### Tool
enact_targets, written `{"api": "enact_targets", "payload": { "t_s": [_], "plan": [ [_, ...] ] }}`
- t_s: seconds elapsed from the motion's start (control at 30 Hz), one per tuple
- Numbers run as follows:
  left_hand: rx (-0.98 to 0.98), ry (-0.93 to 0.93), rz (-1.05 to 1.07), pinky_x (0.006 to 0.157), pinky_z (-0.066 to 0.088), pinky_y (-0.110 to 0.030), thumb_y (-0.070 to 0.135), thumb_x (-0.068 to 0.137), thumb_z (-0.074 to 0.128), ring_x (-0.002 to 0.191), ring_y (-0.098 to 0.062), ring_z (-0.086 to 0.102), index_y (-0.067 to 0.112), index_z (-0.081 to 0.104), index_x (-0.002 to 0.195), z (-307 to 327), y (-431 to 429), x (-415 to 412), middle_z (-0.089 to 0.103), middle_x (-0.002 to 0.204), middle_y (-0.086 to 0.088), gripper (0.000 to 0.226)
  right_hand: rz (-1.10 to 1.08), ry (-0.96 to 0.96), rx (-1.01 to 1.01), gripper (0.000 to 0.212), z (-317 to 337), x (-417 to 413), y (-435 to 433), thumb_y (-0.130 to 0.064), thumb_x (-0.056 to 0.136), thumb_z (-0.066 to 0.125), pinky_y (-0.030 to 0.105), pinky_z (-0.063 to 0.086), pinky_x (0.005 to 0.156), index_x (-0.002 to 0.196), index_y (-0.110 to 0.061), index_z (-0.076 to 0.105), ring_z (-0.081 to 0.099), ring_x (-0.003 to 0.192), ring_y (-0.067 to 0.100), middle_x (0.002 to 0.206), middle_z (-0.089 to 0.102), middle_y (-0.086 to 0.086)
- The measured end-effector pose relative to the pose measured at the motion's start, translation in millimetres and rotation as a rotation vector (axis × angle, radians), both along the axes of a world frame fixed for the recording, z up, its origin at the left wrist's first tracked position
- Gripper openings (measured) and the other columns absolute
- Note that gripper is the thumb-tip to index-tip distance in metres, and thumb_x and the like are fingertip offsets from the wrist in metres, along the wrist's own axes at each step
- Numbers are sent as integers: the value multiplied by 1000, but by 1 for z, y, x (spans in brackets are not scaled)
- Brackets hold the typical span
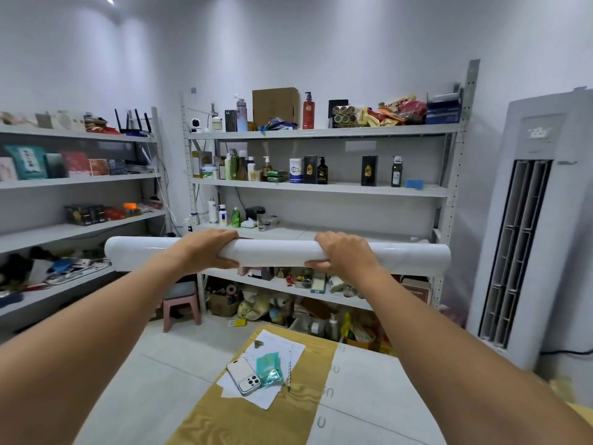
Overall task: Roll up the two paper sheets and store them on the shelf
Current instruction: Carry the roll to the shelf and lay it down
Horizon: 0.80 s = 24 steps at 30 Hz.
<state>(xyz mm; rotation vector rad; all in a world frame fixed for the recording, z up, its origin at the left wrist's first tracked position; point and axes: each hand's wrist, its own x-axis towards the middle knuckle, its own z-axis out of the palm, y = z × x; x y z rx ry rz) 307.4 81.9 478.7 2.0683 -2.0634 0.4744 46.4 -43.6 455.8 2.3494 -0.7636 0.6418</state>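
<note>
Now both hands grip a white paper roll (276, 256) held level across mid-frame, before the metal shelf (321, 187). Left hand (210, 250) and right hand (346, 253) curl over it. Below, a phone (244, 375) lies on a table (244, 419).

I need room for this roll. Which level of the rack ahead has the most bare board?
The third level down, just behind the paper roll: only small bottles crowd its left end, while the others are filled across.
</note>
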Motion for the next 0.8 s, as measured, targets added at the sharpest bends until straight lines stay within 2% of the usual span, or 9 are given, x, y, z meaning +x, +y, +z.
{"api": "enact_targets", "payload": {
  "t_s": [0.13, 0.2, 0.27, 0.4, 0.57, 0.8],
  "plan": [
    [2, -12, 28, 81, 48, -31, 37, 79, 68, 91, -11, 50, 16, 47, 123, -7, 11, 39, 58, 117, -1, 53, 8, -4, 3, 53, -6, 43, 7, -62, 86, 43, 30, 48, 61, 107, -14, 49, 60, 81, 19, 99, 61, 2],
    [6, -16, 46, 85, 49, -35, 39, 79, 68, 100, -17, 54, 16, 45, 126, -11, 14, 54, 57, 120, -3, 57, 11, 0, 4, 54, -10, 61, 6, -62, 86, 44, 30, 47, 62, 110, -14, 49, 60, 83, 19, 101, 62, 2],
    [-1, -12, 50, 85, 48, -34, 38, 79, 68, 103, -19, 55, 16, 46, 126, -12, 14, 67, 56, 120, -2, 57, 24, -6, 13, 54, -11, 76, 3, -61, 86, 45, 30, 45, 63, 111, -13, 49, 61, 85, 21, 102, 62, 3],
    [3, -24, 88, 80, 48, -31, 40, 78, 67, 97, -18, 55, 18, 48, 117, -13, 9, 97, 59, 114, -2, 49, 82, -21, 29, 52, -11, 107, -9, -59, 87, 46, 31, 47, 65, 109, -13, 50, 60, 84, 20, 101, 62, 3],
    [-11, -52, 122, 78, 48, -33, 39, 79, 67, 95, -20, 56, 16, 49, 117, -4, -13, 131, 59, 110, -4, 48, 117, -49, 23, 52, -7, 146, -37, -59, 86, 47, 28, 43, 64, 110, -13, 50, 61, 85, 19, 100, 62, 3],
    [-26, -87, 132, 74, 50, -32, 36, 78, 69, 85, -16, 52, 14, 50, 112, 9, -62, 181, 60, 107, -4, 45, 133, -100, 39, 53, 3, 199, -90, -59, 85, 48, 30, 47, 65, 114, -15, 50, 61, 83, 20, 99, 62, 3]
  ]
}}
